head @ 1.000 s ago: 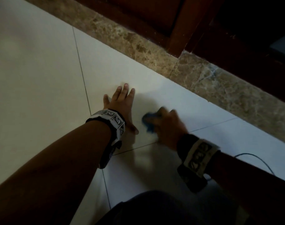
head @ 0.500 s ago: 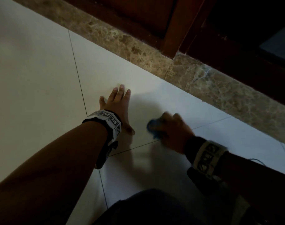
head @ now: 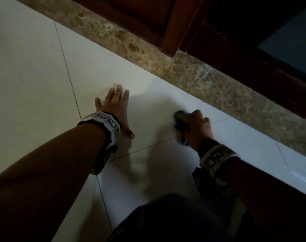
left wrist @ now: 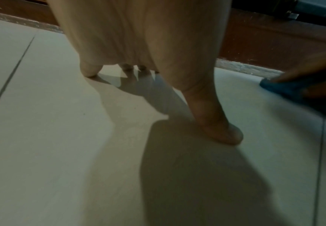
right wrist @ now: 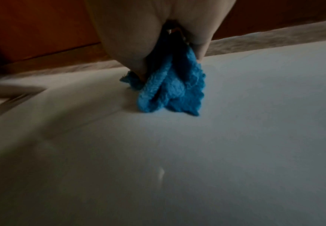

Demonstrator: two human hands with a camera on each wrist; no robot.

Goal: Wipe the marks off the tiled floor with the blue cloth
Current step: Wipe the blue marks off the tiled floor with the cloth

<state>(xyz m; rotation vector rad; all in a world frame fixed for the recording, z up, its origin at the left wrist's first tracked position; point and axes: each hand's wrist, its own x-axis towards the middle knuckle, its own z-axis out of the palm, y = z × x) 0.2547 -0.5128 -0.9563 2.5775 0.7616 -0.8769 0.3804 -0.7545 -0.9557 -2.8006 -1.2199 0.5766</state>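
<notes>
The blue cloth (head: 179, 120) (right wrist: 171, 90) is bunched up and pressed on the pale tiled floor (head: 35, 84). My right hand (head: 195, 127) grips it from above, fingers curled round it; the cloth's loose end trails toward my wrist. In the left wrist view the cloth (left wrist: 282, 87) shows at the right edge under those fingers. My left hand (head: 116, 105) lies flat on the tile to the left of the cloth, fingers straight and spread, thumb (left wrist: 218, 122) out. I make out no clear marks on the dim tile.
A brown marble strip (head: 209, 84) borders the tiles at the back, with a dark wooden door frame (head: 176, 23) above it. Grout lines (head: 68, 74) cross the floor. My knee (head: 174, 219) is at the bottom.
My right hand has slid the cloth to the right and a little away from the left hand. The left hand has stayed flat in place.
</notes>
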